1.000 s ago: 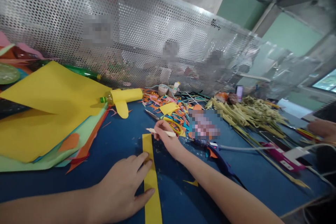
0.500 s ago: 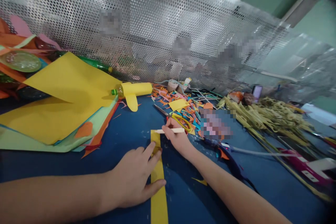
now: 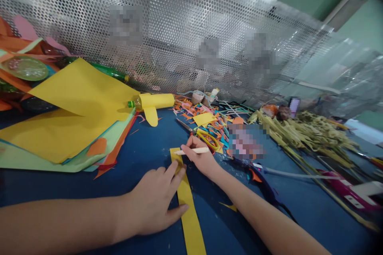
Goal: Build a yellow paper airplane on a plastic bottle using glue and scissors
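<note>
A long yellow paper strip lies on the blue table, running from the middle down to the near edge. My left hand rests flat across it, fingers stretched out and pressing near its far end. In my right hand is a white pen, its tip at the strip's far end. Just beyond that hand are scissors with yellow and red handles, blades pointing away to the left. A bottle wrapped in yellow paper lies farther back, with a rounded yellow flap hanging from it.
Yellow sheets and other coloured papers are stacked at left. Paper scraps cover the back middle. A dark blue glue gun lies right of my arm, with a pink one farther over. Dried husks are piled behind; a perforated metal screen stands at the back.
The strip has swung, its near end shifting to the right and its far end slightly left. My right hand and the pen have moved a little left; my left hand stays on the strip.
</note>
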`<act>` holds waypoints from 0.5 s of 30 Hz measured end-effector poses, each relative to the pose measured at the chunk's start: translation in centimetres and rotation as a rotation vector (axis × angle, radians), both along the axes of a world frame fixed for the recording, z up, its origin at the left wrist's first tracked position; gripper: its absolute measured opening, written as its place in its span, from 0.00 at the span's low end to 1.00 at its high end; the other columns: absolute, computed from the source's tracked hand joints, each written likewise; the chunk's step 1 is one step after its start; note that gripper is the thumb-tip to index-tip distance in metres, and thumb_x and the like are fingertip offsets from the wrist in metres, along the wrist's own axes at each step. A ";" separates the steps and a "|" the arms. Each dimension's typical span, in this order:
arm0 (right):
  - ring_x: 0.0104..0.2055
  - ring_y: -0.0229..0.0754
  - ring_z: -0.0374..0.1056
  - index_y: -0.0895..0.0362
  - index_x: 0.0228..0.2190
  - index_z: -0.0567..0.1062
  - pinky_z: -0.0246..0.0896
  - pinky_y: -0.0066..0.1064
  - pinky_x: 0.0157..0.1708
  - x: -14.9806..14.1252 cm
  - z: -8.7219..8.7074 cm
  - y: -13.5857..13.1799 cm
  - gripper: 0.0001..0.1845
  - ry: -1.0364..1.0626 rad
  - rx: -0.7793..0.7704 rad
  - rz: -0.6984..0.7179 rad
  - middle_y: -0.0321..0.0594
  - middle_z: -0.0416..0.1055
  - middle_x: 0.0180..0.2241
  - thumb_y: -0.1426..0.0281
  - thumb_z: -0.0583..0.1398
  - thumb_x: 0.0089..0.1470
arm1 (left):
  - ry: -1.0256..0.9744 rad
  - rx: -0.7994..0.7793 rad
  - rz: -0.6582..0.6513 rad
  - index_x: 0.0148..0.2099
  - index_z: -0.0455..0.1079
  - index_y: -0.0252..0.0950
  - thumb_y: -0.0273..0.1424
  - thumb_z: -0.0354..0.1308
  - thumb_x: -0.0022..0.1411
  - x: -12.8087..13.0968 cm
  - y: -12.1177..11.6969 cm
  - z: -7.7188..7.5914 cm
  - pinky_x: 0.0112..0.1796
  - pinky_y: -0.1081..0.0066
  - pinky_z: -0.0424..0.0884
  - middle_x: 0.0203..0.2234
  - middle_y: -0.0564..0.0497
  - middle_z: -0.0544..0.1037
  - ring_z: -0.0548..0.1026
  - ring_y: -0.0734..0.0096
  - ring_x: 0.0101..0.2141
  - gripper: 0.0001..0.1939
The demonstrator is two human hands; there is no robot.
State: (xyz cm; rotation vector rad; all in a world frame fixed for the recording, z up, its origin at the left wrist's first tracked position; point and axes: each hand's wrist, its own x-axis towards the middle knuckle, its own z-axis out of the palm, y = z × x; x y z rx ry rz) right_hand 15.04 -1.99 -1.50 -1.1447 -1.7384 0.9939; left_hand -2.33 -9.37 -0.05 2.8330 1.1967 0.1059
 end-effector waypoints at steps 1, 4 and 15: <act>0.18 0.32 0.48 0.54 0.21 0.58 0.43 0.26 0.18 0.0 0.0 0.0 0.14 0.002 -0.011 0.013 0.27 0.53 0.16 0.63 0.56 0.51 | 0.001 0.002 0.002 0.61 0.53 0.32 0.47 0.39 0.60 0.0 0.0 0.0 0.38 0.59 0.69 0.54 0.37 0.61 0.70 0.55 0.40 0.33; 0.18 0.32 0.49 0.55 0.22 0.59 0.44 0.26 0.19 0.0 0.1 -0.1 0.13 0.009 -0.029 0.039 0.26 0.54 0.16 0.63 0.56 0.52 | 0.000 -0.002 0.005 0.59 0.55 0.30 0.47 0.40 0.60 0.1 0.1 0.0 0.37 0.59 0.69 0.53 0.36 0.62 0.70 0.55 0.39 0.33; 0.18 0.32 0.48 0.55 0.22 0.60 0.43 0.26 0.19 0.1 0.3 -0.1 0.13 0.010 -0.038 0.071 0.26 0.54 0.16 0.64 0.56 0.52 | -0.008 -0.026 0.003 0.57 0.59 0.31 0.47 0.41 0.59 0.1 0.1 0.3 0.37 0.59 0.69 0.52 0.38 0.63 0.70 0.56 0.38 0.31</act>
